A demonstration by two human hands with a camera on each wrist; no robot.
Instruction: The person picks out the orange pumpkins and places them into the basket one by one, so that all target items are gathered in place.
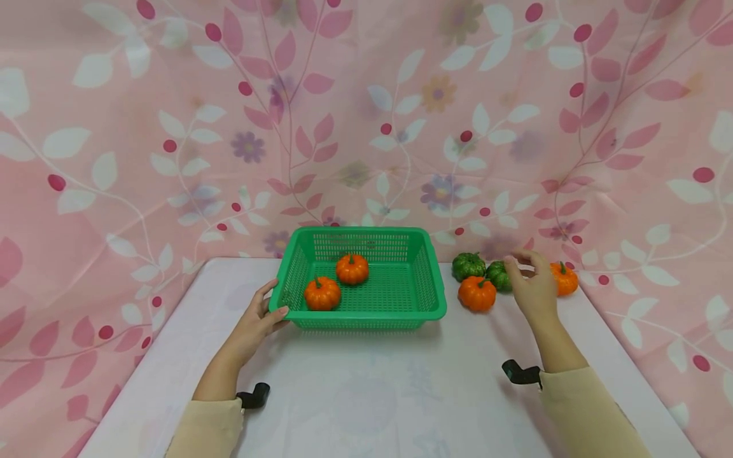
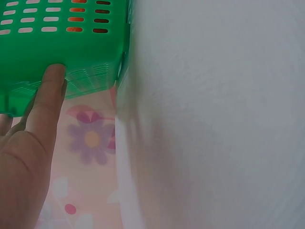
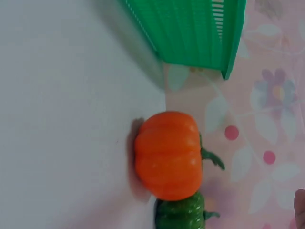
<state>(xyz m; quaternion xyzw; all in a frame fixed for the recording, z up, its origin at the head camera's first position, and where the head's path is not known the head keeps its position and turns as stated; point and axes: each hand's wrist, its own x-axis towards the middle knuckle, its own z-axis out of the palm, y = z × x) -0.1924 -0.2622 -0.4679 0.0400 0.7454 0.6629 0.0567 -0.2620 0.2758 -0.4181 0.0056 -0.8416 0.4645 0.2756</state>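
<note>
A green plastic basket (image 1: 366, 316) with slotted walls stands on the table, and two small orange pumpkins (image 1: 322, 294) lie inside toward its left. My left hand (image 1: 260, 321) holds the basket's front left corner, thumb on the front and fingers along the side. Over at the right, my right hand (image 1: 535, 289) hovers with bent, parted fingers and nothing between them. Just left of it are an orange pumpkin (image 1: 477, 294), a green pumpkin (image 1: 468, 266) and another green pumpkin (image 1: 498, 277), partly hidden by the hand. Another orange pumpkin (image 1: 564, 278) sits on its right.
A white cloth covers the table (image 1: 366, 394). Behind its back edge hangs a pink floral curtain (image 1: 366, 159). Black wrist mounts (image 1: 521, 373) stick out from both sleeves.
</note>
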